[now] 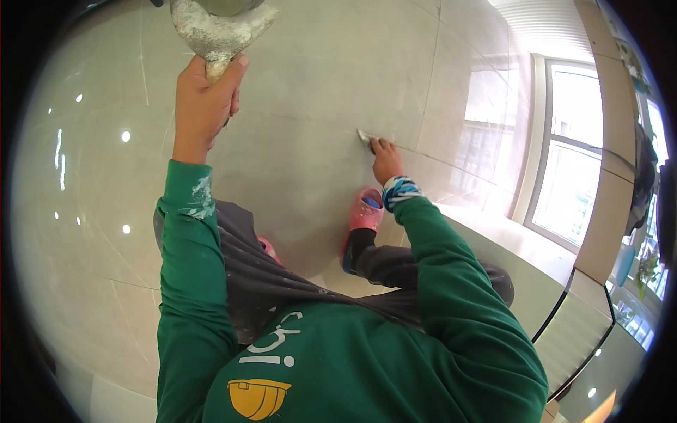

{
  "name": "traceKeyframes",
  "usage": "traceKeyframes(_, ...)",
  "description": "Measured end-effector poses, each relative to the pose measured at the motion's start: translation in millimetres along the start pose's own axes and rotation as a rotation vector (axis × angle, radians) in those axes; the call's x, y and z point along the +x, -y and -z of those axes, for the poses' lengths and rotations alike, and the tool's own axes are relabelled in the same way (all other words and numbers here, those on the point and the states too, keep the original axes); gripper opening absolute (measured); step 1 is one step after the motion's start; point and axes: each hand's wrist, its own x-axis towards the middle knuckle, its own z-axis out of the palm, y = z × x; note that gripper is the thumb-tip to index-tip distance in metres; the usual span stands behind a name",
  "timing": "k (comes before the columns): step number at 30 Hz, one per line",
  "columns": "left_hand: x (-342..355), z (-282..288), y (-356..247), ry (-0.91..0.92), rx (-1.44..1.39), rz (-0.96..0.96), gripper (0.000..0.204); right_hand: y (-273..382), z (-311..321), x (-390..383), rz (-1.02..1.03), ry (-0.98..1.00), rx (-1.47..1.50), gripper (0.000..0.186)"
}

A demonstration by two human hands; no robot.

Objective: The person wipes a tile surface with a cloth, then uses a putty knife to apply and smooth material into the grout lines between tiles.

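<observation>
My left hand [205, 99] is closed round the short handle of a plaster-crusted pan [215, 32], held out at the top of the view. The pan's far part is cut off by the picture's edge, and a greyish round area shows inside its white-smeared rim. Lower and to the right, my right hand [387, 159] grips a small putty knife [364, 139]. Its blade is at the tiled surface, close to a joint line between tiles; whether it touches cannot be told.
Large glossy grey tiles [296, 84] spread around both hands. My foot in a pink clog [366, 209] rests just below my right hand. A window [564, 155] with a pale ledge [508, 236] stands on the right. Plants [645, 271] show at the far right.
</observation>
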Motion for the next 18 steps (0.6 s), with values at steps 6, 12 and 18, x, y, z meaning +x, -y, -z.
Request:
traceKeyframes(6,3.8,-7.4,0.9,0.007,-0.007,0.007,0.025,25.8,-2.4,-1.4,-0.035,-0.079,0.042,0.051)
traceKeyframes(12,4.2,-6.9,0.8,-0.014,-0.021,0.001,0.024,49.5,-13.7,5.9,0.006,-0.027,-0.053,0.043)
traceKeyframes(18,3.9,-0.6,0.3,-0.033,-0.047,-0.012,0.023,60.0,-15.5,2.9,0.062,-0.175,0.03,0.042)
